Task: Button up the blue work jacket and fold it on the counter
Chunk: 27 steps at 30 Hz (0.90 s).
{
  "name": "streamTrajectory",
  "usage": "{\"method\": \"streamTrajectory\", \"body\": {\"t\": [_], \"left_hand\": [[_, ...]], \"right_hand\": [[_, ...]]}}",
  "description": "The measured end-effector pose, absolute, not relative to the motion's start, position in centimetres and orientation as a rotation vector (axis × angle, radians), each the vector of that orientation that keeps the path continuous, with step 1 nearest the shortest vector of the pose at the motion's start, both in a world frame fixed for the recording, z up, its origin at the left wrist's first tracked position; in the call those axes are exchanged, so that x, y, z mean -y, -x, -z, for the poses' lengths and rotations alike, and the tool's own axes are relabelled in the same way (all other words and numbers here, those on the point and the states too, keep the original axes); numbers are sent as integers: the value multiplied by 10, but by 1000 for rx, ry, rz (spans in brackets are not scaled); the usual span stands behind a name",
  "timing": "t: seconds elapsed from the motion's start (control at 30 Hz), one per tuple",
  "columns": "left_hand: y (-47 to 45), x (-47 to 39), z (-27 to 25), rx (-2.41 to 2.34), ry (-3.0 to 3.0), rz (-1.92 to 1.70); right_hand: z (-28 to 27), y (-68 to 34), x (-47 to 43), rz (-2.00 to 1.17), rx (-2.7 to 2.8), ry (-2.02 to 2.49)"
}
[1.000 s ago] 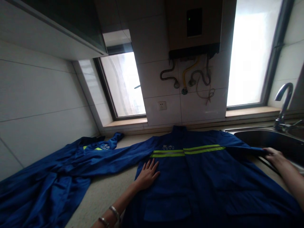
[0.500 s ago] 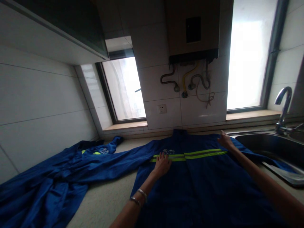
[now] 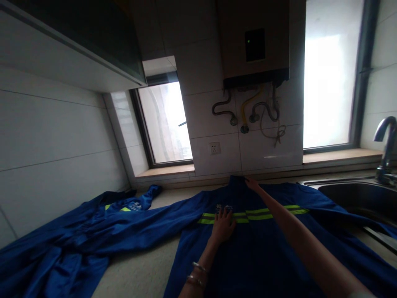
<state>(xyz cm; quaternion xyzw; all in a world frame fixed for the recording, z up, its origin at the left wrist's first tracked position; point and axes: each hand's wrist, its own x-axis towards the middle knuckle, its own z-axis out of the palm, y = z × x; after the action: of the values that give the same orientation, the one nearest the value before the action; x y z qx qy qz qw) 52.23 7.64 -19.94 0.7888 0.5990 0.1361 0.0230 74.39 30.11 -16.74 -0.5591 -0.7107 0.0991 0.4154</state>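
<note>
A blue work jacket (image 3: 260,248) with yellow-green and grey reflective stripes lies spread front up on the counter. My left hand (image 3: 223,227) rests flat on its chest, fingers spread over the stripe just below a small white print. At the top, my right hand (image 3: 252,184) has its fingers closed at the right edge of the standing collar; the fingertips are small and dark here. One sleeve stretches left over a second blue garment (image 3: 52,256), which lies crumpled and also carries yellow-green strips. The other sleeve runs right, past the sink's near edge.
A metal sink (image 3: 347,194) with a curved faucet (image 3: 386,145) is at the right. A flat pale item (image 3: 383,238) lies partly under the right sleeve. The counter (image 3: 139,260) meets a tiled wall with a socket (image 3: 214,148), pipes and a water heater (image 3: 254,41).
My right hand has moved left from the jacket's right shoulder to the collar. My left hand has shifted slightly right along the chest stripe. The view has turned a little left.
</note>
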Motion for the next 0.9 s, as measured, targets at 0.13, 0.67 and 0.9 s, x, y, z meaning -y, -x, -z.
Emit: {"method": "streamTrajectory", "body": {"t": [0.13,0.67,0.9], "left_hand": [[-521,-79,203,-1842,-2437,-461],[-520,-97,204,-1797,-2093,-1165],[-522,-86,191,-1538,-2111,-1397]], "right_hand": [[173,-735,-311,-294,1795,1483],[164,-750,-228,-30,1521,1252],[200,-790,-144,-250,1521,1181]]}}
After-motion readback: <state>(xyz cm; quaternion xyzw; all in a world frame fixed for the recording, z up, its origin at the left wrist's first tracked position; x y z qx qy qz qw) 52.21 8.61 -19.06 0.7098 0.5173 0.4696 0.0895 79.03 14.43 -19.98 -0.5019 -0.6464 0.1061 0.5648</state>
